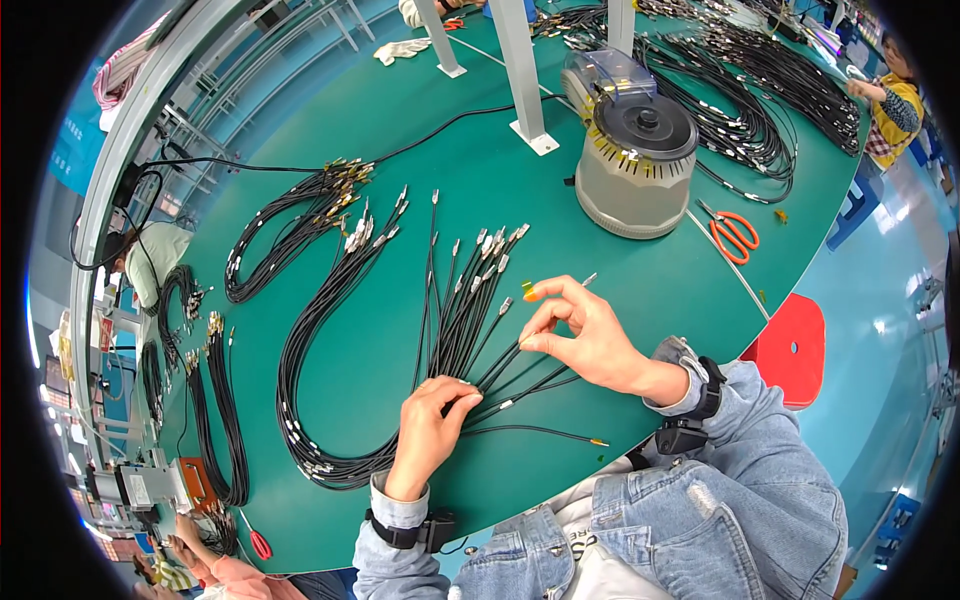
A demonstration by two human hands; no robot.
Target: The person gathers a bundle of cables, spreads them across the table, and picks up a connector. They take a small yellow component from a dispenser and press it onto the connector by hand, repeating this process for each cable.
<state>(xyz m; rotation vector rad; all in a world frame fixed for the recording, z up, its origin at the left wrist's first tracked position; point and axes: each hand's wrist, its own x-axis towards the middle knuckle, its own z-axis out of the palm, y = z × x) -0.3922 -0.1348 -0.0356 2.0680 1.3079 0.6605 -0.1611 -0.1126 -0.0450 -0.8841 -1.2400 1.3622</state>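
Over the near edge of the green table, my left hand pinches a thin black cable. My right hand grips the same cable further along, thumb and finger pressed together near its end. A small piece of yellow tape sticks to a raised fingertip of that hand. Beneath and beside both hands lies a looped bundle of black cables with silver connector ends. One loose cable with a yellow-wrapped end lies nearest my body. The fingers hide part of the held cable.
A round tape dispenser with a black top stands beyond my right hand. Orange-handled scissors lie to its right. More cable bundles lie at the left and far right. Metal posts rise at the back; a red stool stands at right.
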